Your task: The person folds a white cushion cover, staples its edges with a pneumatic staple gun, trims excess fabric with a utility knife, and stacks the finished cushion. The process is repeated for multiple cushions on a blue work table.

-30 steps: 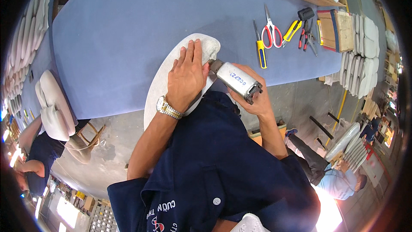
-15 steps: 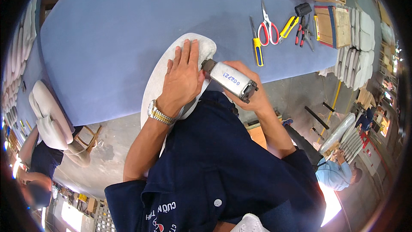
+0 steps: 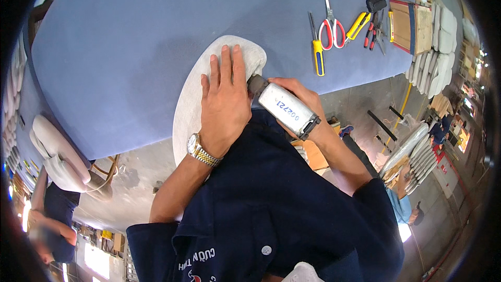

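Note:
A light grey, fabric-covered padded piece (image 3: pixel 190 107) with a rounded end lies at the near edge of the blue-grey table. My left hand (image 3: pixel 224 107) rests flat on it with fingers stretched out and slightly apart, pressing near the rounded end. In my right hand (image 3: pixel 309 105) is a pneumatic staple gun (image 3: pixel 287 109) with a silver body, its fingers wrapped round the handle. The gun's dark nose meets the piece's right edge, close beside my left hand. The exact contact point is hidden.
On the table (image 3: pixel 120 62) to the right lie a screwdriver (image 3: pixel 318 57), red-handled scissors (image 3: pixel 331 26), a yellow cutter (image 3: pixel 358 25) and pliers (image 3: pixel 380 39). A box (image 3: pixel 404 26) and stacked grey pads (image 3: pixel 433 73) stand farther right. Another person (image 3: pixel 57 214) works at left.
My view has shifted slightly. My left hand's fingers are a little more spread on the padded piece. The staple gun stays at the edge, its body tilted slightly differently.

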{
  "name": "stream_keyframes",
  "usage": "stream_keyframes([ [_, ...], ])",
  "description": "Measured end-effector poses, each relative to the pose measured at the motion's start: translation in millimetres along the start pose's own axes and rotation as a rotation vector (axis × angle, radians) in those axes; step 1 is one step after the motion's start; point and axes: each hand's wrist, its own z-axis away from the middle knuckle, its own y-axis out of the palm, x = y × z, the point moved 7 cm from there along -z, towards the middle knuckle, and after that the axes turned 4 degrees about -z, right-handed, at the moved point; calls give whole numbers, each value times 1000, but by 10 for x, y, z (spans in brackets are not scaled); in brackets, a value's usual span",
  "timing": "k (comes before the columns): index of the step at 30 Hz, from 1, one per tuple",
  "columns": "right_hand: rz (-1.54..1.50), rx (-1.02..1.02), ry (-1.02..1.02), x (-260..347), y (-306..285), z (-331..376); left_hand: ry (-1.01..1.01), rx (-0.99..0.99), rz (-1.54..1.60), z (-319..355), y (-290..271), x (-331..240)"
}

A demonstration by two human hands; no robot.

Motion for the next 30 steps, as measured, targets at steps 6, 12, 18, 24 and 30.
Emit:
stream_keyframes([
  [6,-27,-97,-104,-75,25,24,84,62,114,-14,-50,35],
  [12,-130,-152,-231,-37,105,-1,167,193,556,-31,-24,560],
  [18,-124,-231,-253,-158,157,179,20,21,124,114,63,261],
  [24,-147,-209,-255,-250,134,211,-12,4,-42,147,-18,139],
  [30,-163,-168,-254,-204,136,226,1,-30,-36,151,-41,108],
])
